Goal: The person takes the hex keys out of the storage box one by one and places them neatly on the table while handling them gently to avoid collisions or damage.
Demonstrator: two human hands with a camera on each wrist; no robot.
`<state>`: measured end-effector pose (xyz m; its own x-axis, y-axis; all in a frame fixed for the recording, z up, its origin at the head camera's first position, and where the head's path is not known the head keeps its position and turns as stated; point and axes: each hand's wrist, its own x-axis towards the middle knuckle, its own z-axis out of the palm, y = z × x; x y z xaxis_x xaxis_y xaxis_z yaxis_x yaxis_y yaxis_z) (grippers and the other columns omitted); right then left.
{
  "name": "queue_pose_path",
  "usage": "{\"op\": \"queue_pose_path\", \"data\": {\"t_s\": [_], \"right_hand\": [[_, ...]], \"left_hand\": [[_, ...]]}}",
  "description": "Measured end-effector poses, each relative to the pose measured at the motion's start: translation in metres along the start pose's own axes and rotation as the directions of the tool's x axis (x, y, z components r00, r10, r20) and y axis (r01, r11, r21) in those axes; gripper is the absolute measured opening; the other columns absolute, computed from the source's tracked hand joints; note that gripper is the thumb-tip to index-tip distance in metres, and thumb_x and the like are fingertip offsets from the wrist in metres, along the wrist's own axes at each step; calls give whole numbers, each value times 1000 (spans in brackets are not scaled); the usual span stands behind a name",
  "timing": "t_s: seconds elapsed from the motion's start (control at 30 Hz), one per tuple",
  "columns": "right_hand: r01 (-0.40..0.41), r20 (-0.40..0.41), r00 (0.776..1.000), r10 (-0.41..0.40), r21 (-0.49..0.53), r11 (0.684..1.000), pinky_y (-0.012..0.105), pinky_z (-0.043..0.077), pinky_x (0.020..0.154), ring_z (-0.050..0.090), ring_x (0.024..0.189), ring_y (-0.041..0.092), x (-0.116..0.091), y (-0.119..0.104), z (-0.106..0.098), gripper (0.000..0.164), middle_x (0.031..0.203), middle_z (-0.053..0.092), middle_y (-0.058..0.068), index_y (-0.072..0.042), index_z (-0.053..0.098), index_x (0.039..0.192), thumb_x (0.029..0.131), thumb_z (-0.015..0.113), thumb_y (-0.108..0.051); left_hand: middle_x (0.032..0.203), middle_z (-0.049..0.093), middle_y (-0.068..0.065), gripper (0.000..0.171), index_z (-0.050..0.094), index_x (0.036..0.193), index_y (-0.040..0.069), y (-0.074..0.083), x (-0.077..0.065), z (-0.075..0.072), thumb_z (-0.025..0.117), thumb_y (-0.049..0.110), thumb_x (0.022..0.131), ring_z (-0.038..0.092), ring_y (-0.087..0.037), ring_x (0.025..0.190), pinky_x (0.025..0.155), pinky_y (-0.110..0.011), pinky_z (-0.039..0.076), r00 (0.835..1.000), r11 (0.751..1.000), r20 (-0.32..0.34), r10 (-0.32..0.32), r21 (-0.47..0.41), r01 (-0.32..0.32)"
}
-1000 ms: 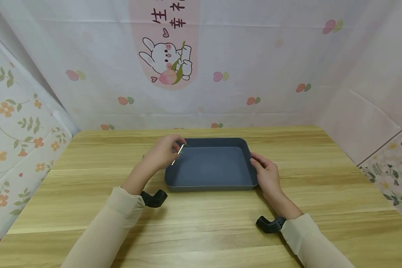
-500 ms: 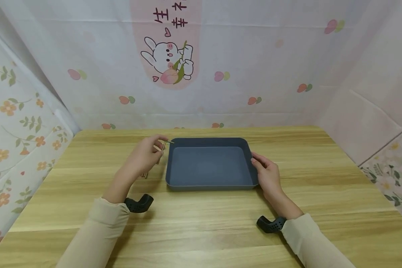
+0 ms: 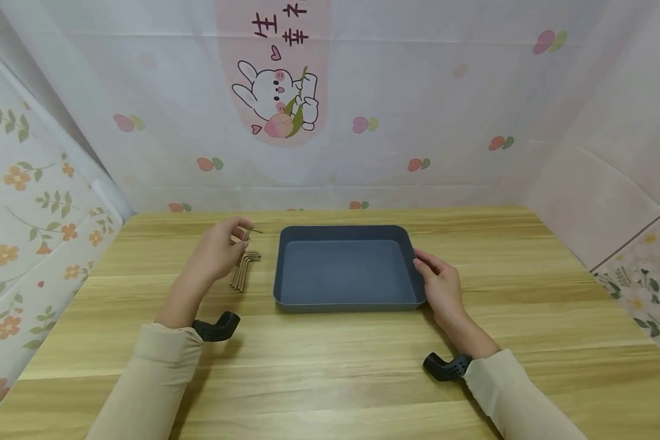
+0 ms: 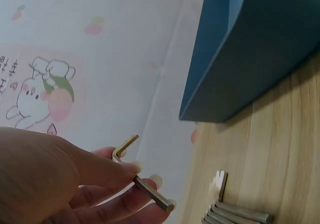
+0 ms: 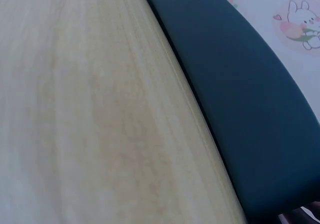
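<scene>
My left hand [image 3: 214, 247] pinches an L-shaped hex key [image 4: 152, 193] between thumb and fingers, to the left of the tray and above the table. Just below and to the right of that hand, several more brass-coloured hex keys [image 3: 243, 273] lie side by side on the wood; the hand partly hides them. The dark blue-grey rectangular tray [image 3: 341, 272] has nothing inside. At its right wall my right hand [image 3: 442, 287] grips the rim, thumb at the edge and fingers along the outside. In the right wrist view only a little of that hand shows, at the lower right corner.
The wooden table [image 3: 330, 373] reaches to a patterned white cloth [image 3: 396, 91] hanging behind it. Floral cloth [image 3: 27, 244] hangs along the left side, and another cloth covers the right. A black wrist-worn camera [image 3: 217, 327] sits on each wrist.
From over the tray's left edge, my left hand has moved left with the hex key, uncovering the other keys on the table. My right hand has stayed at the tray.
</scene>
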<state>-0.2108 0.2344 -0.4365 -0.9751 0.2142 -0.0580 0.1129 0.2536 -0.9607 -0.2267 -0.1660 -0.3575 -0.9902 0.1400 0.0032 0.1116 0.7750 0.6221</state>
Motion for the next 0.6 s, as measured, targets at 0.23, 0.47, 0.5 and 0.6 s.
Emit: {"op": "queue_pose_path", "data": {"t_s": [0.23, 0.47, 0.5, 0.6], "right_hand": [[-9, 3, 1000, 9, -7, 1000, 8, 39, 95, 46, 140, 18, -1, -2, 0, 42, 152, 53, 8, -11, 55, 146, 106, 53, -24], [-8, 4, 1000, 8, -6, 1000, 6, 39, 93, 47, 139, 18, 0, -2, 1, 42, 152, 53, 8, -10, 55, 146, 106, 53, -24], [-7, 4, 1000, 7, -6, 1000, 5, 39, 92, 47, 139, 18, 0, -2, 1, 42, 152, 53, 8, -10, 55, 146, 106, 53, -24], [-9, 3, 1000, 9, -5, 1000, 5, 39, 91, 47, 139, 18, 0, -1, 0, 43, 151, 53, 9, -10, 55, 146, 106, 53, -24]], "left_hand": [[124, 62, -26, 36, 57, 136, 0, -12, 1, 0, 51, 2, 100, 63, -35, 97, 72, -36, 48, 1000, 999, -17, -5, 47, 6], [124, 62, -27, 36, 57, 135, 0, -26, 3, 1, 50, 1, 100, 60, -41, 108, 79, -43, 49, 998, 997, -37, -44, 63, 47], [124, 63, -27, 36, 57, 134, -1, -29, 3, 1, 50, 1, 99, 61, -41, 106, 77, -41, 50, 998, 997, -43, -47, 62, 50], [121, 64, -28, 34, 59, 131, -2, -34, 4, 3, 51, 0, 98, 62, -39, 98, 67, -34, 50, 998, 997, -52, -47, 58, 50]]}}
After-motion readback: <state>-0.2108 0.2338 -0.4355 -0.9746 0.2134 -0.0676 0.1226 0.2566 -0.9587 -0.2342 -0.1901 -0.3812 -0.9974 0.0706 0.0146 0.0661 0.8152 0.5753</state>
